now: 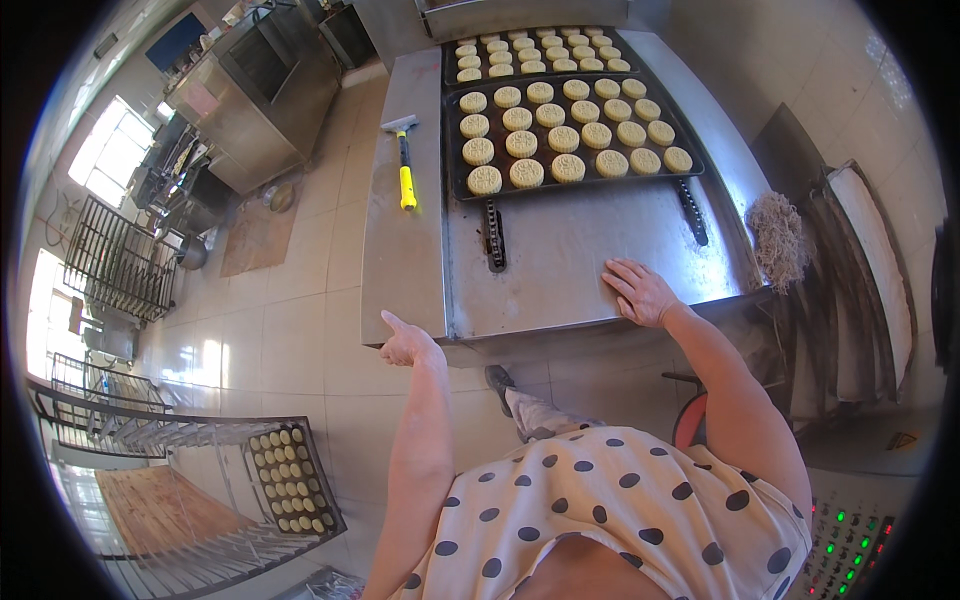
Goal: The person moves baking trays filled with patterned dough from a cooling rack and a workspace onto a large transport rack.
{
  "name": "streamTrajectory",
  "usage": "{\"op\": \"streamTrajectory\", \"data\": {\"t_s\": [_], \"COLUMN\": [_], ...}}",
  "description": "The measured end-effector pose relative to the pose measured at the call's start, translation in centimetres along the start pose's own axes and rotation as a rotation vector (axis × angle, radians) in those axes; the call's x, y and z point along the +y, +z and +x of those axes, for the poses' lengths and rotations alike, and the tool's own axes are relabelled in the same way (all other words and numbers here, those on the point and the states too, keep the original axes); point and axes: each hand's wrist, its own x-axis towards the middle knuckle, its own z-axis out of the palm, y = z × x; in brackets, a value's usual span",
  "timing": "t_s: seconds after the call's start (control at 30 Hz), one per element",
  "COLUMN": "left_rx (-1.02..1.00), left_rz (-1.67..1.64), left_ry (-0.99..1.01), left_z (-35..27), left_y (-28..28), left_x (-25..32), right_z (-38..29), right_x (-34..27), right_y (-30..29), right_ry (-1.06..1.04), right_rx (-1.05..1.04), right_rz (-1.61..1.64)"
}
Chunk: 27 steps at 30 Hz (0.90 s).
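Note:
My right hand (636,291) lies flat with its fingers apart on the steel table (547,285) near its front edge. My left hand (405,341) is by the table's front left corner, a finger pointing out, holding nothing; whether it touches the edge I cannot tell. Beyond my hands, a dark baking tray (469,196) bears rows of round, pattern-stamped pastries (563,139). A second tray of pastries (529,55) lies behind it, close to the oven opening. A scraper with a yellow and black handle (406,176) rests on the table's left side strip.
Two chain slots (493,236) run through the tabletop. A stringy mop head or rag (780,240) hangs at the right corner, beside stacked trays or boards (874,277). A wheeled rack (306,450) with a pastry tray stands lower left. A control panel (847,540) is lower right.

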Motion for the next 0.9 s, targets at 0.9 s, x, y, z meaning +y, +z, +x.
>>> {"op": "streamTrajectory", "data": {"t_s": [0.9], "left_rx": [-0.052], "left_rz": [-0.031], "left_ry": [-0.086], "left_z": [-1.9], "left_y": [-1.5], "left_x": [2.0], "right_z": [-0.2], "right_x": [0.3], "right_y": [-0.1], "right_ry": [0.011], "right_rx": [0.02], "right_rz": [0.011]}}
